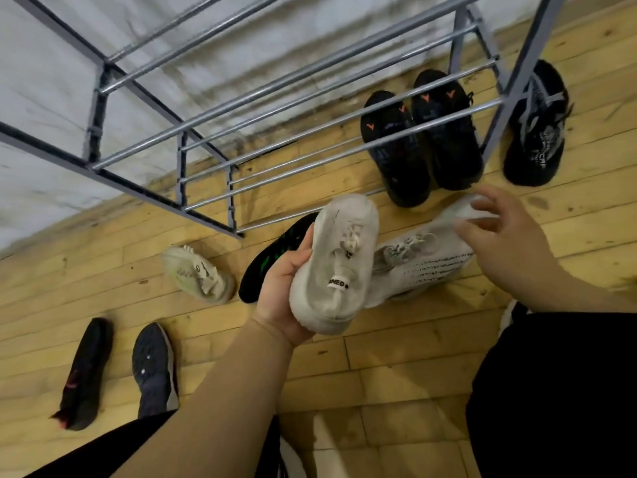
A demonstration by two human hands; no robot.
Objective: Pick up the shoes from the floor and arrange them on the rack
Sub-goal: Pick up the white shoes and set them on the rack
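Close to me, my left hand (286, 288) holds a white shoe (336, 267) up off the floor (396, 357). The fingers curl round its side, and its laces face me. My right hand (499, 232) is open with its fingers spread. It is over a second white shoe (424, 260) that lies on the floor. It is blurry, so I cannot tell if it touches.

Down on my left lie a black and red shoe (84, 374) and a dark grey shoe (153, 370), side by side. A bit further lie a pale shoe (198, 274) and a black and green shoe (272, 257), partly behind my left hand.

Further off stands the grey metal rack (220, 108) by the white wall. Two black shoes with orange marks (396, 146) sit together below its bars. A black and white shoe (534, 132) lies just past the rack's right leg.
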